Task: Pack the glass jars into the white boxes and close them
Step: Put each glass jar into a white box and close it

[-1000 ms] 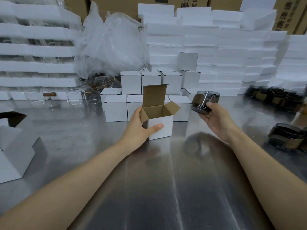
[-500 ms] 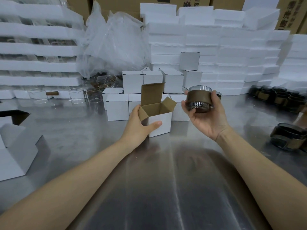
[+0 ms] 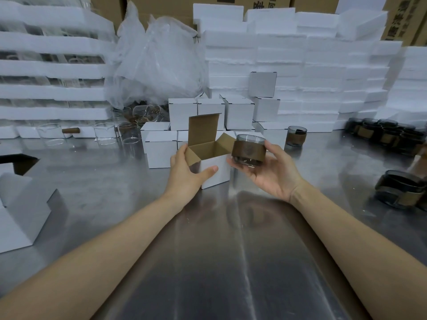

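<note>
At the centre of the frame the left hand (image 3: 184, 172) grips the open white box (image 3: 212, 167). Its thumb lies across the front face and its fingers wrap the left side, apparently to pin the light carton to the slick steel table (image 3: 219, 250) so it cannot slide or tip during loading. The tall lid flap stands upright at the back and the side flaps splay outward, leaving the mouth clear. Inside the box is raw brown corrugated card; outside it is smooth matt white with crisp square edges.

Just right of the box, level with its right flap, the right hand (image 3: 270, 174) cradles the glass jar (image 3: 248, 151) from below, fingers curled round its base and side. The jar is upright with its rim level, a hold that looks suited to lowering it straight into the mouth. It is not yet in the box. The jar is a squat, smoky-grey cylinder banded by a brown, leather-like sleeve.

Behind, at mid-frame, closed white boxes (image 3: 239, 113) sit stacked, probably finished ones. A second sleeved jar (image 3: 296, 135) stands right of them, and more dark jars (image 3: 381, 135) cluster at the right edge, handy for the right hand. Rough-edged white foam slabs (image 3: 300, 65) fill the upper frame beside a crumpled clear plastic bag (image 3: 159, 63). Clear glass beakers (image 3: 104, 133) stand at middle left.
</note>
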{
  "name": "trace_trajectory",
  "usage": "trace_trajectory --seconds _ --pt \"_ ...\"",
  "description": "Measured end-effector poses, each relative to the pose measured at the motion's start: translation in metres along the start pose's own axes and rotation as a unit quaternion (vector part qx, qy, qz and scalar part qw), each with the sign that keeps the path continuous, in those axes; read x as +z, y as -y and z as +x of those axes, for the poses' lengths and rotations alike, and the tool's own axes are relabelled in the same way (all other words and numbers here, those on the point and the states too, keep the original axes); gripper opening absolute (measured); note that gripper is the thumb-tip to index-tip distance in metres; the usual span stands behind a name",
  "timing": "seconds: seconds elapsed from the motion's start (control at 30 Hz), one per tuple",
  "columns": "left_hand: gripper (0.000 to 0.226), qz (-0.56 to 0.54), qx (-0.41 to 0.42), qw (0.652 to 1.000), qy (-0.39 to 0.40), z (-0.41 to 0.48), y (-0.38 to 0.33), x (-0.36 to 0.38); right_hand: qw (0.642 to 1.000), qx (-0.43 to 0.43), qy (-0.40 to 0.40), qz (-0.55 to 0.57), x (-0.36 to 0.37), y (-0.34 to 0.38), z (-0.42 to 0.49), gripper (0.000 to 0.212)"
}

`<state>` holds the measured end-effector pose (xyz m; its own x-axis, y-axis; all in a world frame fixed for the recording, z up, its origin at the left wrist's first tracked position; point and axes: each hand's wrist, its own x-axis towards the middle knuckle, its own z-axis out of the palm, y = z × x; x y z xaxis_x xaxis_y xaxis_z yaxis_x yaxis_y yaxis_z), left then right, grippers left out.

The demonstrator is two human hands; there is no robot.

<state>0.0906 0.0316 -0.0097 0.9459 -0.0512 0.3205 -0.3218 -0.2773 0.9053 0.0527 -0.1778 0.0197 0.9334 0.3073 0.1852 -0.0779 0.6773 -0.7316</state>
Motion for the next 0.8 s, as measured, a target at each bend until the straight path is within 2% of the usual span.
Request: trace_trajectory --seconds 0.4,0.53,0.7,0.8 --pt "0.094 -0.008 0.002 1.0 0.003 -0.001 -0.001 -0.001 0.999 0.013 -0.005 -0.043 -0.003 0.0 0.0 0.062" --pt "0.094 -0.009 0.0 1.0 0.006 -0.001 -0.003 0.0 0.999 0.002 -0.003 -0.052 0.0 -0.002 0.0 0.091" --pt "0.093 -0.009 0.001 1.0 0.009 0.0 -0.002 -0.001 0.996 -0.038 -0.018 -0.081 0.009 0.004 0.0 0.084" --pt "0.092 -0.01 -0.001 1.0 0.01 0.0 -0.002 -0.001 1.0 -0.019 -0.015 -0.015 0.009 0.01 -0.001 0.076"
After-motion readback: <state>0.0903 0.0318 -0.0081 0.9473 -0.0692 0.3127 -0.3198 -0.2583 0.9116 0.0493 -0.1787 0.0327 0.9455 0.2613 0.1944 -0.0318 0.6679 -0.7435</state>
